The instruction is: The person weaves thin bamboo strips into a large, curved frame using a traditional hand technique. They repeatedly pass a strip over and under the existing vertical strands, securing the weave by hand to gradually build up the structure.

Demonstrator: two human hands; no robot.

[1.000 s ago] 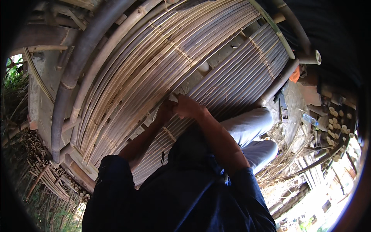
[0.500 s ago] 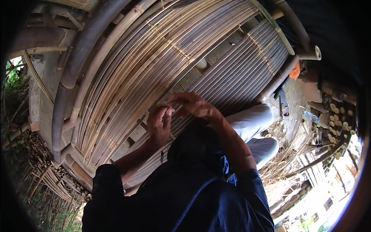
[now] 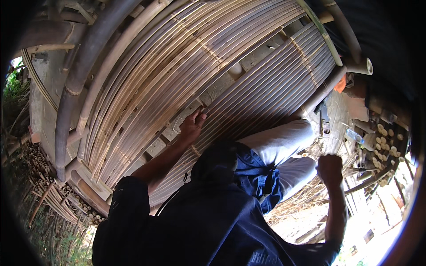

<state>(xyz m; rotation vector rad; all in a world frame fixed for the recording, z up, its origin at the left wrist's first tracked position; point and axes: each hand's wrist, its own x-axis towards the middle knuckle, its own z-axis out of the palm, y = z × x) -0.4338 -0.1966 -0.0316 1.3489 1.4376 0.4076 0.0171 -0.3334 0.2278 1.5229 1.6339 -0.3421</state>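
Note:
My left hand is over the gap between two panels of thin bamboo slats, near the edge of the closer panel. Thumb and fingers are pinched together there; a thin sliver seems to show at the tips, too small to name. The wider slat panel lies beyond the gap, with pale binding lines running across its slats. Out to the right, past my knees, my right hand is raised in a dark, closed fist. Whatever it grips, if anything, is hidden.
Thick bamboo poles frame the slats on the left, and another pole borders them on the right. Cut bamboo ends are stacked at the right, near a clear plastic bottle. Bundled bamboo sticks lie at lower left.
My right hand has left the left hand and swung far out to the right, closing into a fist. My left hand has shifted slightly right and up, staying at the gap.

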